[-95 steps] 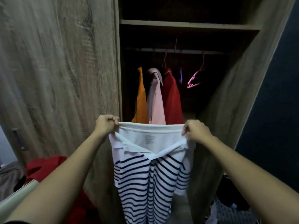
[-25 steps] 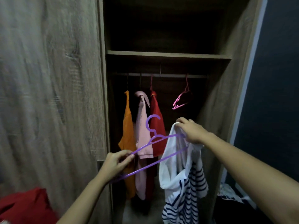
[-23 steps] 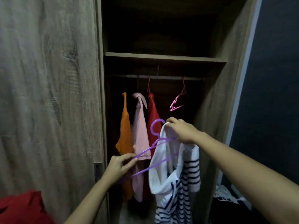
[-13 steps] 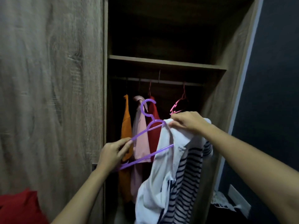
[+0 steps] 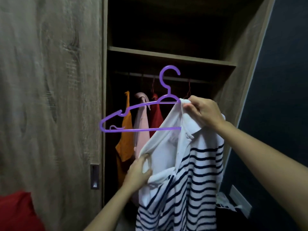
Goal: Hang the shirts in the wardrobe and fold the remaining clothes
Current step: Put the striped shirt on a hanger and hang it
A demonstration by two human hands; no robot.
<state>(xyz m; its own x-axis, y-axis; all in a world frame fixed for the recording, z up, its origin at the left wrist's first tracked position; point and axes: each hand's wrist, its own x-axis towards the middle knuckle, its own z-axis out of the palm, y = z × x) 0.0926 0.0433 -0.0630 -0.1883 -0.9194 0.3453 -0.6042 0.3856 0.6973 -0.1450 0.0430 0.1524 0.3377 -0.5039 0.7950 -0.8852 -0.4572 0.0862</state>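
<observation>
Striped shirt (image 5: 191, 164), up in front of the open wardrobe (image 5: 236, 35): soft, light and limp, probably prone to sliding off smooth plastic. Hangs with long axis vertical, collar (image 5: 195, 131) up, hem out of view below. Best taken at collar and shoulder seams. Purple hanger (image 5: 141, 129): stiff, hook up, bar near level, right end hidden inside the neck. Right hand (image 5: 203, 112) pinching the collar top; left hand (image 5: 138, 172) gripping white cloth lower down.
</observation>
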